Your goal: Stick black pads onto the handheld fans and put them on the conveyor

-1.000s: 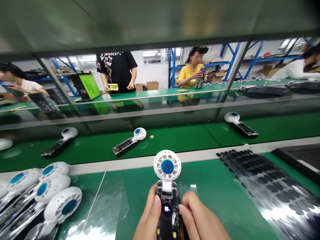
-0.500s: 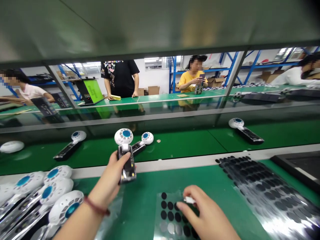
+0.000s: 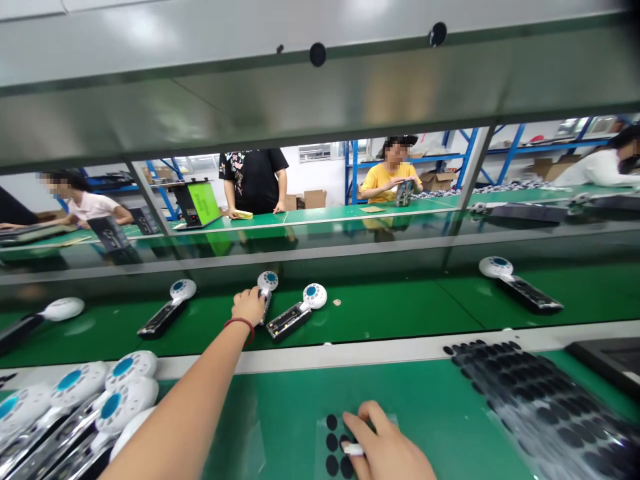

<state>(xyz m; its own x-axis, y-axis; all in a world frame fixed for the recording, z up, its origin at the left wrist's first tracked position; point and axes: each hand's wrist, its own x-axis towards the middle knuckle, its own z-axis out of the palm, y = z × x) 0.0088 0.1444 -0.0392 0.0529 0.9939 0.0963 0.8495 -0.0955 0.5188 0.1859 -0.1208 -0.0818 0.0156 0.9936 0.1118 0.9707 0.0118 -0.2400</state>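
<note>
"What's nearest on my feed?"

"The right hand (image 3: 385,443), at the bottom edge. Its fingers (image 3: 367,420) are pinched narrow on a small white tab (image 3: 353,450), just above a clear sheet (image 3: 323,433) of black round pads (image 3: 331,442), which lies on the green bench mat (image 3: 280,413)."

"And the left?"

"The left hand (image 3: 249,305), with a red cord (image 3: 240,323) at the wrist, reaches far forward and is closed around a handheld fan (image 3: 268,281). The fan's white head shows above the fingers. It's over the far green belt (image 3: 390,307), but I can't tell if it's touching."

"What's around them?"

"Near left, white fans with blue centres (image 3: 125,373) lie heaped together. Near right is a long glossy sheet of black pads (image 3: 540,407). On the belt, one fan (image 3: 297,313) lies just right of the left hand, another (image 3: 167,310) to its left, and a third (image 3: 520,287) well off to the right."

"Farther out?"

"Across a farther green bench (image 3: 320,217), I can see a person in a black T-shirt (image 3: 253,180) beside a green-screened device (image 3: 197,203), and a person in yellow (image 3: 387,183) in front of blue shelving (image 3: 415,157)."
</note>
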